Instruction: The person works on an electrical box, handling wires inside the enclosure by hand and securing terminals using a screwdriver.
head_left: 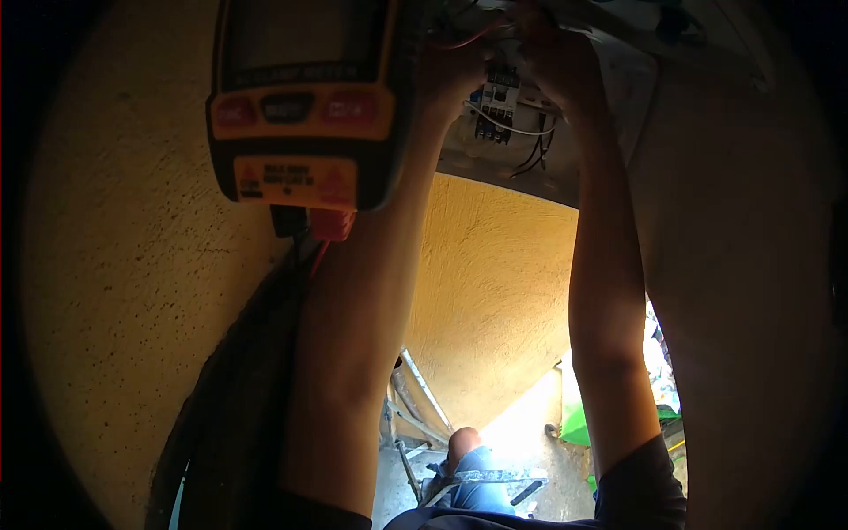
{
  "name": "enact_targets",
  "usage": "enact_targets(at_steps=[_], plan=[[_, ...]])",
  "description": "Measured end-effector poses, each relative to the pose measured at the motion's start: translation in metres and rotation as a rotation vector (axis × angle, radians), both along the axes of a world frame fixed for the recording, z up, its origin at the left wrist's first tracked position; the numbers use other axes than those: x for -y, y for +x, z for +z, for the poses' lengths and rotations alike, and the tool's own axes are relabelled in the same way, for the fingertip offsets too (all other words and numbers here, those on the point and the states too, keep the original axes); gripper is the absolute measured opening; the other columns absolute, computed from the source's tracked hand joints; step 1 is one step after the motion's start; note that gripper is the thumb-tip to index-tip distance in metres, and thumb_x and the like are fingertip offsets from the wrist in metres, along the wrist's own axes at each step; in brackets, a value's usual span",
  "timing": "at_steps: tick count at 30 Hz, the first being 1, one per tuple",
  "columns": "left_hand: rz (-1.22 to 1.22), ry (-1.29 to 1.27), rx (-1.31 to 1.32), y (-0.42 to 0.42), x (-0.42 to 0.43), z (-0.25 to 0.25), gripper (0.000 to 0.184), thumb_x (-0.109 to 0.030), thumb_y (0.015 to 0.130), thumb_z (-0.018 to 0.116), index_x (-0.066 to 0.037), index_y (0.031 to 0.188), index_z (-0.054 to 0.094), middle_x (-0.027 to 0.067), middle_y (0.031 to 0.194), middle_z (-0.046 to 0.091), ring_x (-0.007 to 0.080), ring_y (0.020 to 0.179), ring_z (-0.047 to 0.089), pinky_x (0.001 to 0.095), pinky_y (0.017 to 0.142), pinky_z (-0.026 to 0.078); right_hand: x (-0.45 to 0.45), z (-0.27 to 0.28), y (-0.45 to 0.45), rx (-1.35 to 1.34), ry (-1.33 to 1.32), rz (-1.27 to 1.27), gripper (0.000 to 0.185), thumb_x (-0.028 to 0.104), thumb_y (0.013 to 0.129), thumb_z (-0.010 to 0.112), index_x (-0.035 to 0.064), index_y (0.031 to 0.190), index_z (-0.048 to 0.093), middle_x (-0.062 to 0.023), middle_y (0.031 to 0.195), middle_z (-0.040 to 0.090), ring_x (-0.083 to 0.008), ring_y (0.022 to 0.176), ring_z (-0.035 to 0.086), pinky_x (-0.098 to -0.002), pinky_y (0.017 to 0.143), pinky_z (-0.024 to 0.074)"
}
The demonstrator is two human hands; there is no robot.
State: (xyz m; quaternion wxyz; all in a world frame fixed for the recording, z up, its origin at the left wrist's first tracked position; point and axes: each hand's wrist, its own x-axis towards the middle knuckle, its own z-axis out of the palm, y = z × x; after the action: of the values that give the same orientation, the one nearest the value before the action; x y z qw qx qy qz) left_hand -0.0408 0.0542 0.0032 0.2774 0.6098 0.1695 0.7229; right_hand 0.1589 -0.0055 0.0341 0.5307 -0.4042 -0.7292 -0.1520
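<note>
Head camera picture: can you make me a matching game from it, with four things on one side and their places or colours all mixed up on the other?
Things
1. Clamp meter
2. Red plug
3. White wire
4. Wall

Places and colours
A. Curves across the front of the electrical part
B. Yellowish, with a rough surface
C. Orange and black, large at the upper left
D. Sticks out just under the meter

Right pairs: 1-C, 2-D, 3-A, 4-B
</note>
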Motion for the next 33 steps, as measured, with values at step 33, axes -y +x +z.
enact_targets(at_steps=[33], plan=[[-0.375,0.153,0.551,0.047,0.046,-0.009,0.037,0.009,0.086,0.068,-0.002,0.119,0.056,0.0122,0.096,0.069,0.0229,0.081,0.067,0.0331,0.067,0.056,0.003,0.008,-0.008,-0.117,-0.320,0.140,0.026,0.024,0.083,0.081,-0.0014,0.085,0.073,-0.0150,0.073,0.072,-0.0267,0.066,0.071,-0.0412,0.061,0.0577]])
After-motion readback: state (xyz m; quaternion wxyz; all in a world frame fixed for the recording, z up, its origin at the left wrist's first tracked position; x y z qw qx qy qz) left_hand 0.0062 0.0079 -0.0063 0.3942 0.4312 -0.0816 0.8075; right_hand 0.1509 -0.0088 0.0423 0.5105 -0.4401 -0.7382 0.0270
